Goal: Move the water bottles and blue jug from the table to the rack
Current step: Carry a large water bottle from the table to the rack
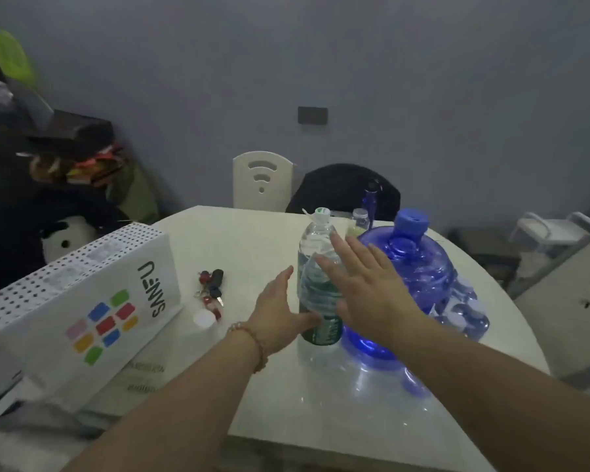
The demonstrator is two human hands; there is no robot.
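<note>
Open hands flanking the water bottle
Left hand (pixel 280 313), grip open, is touching the water bottle (pixel 317 284) low down; right hand (pixel 361 284) is hovering spread-fingered in front of it. The bottle is standing upright on the desk (pixel 246 240), just beside the blue jug (pixel 419 267)

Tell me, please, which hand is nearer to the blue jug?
Right. The right hand hovers open between the water bottle and the blue jug, while the left hand is beyond the bottle's far side.
</note>
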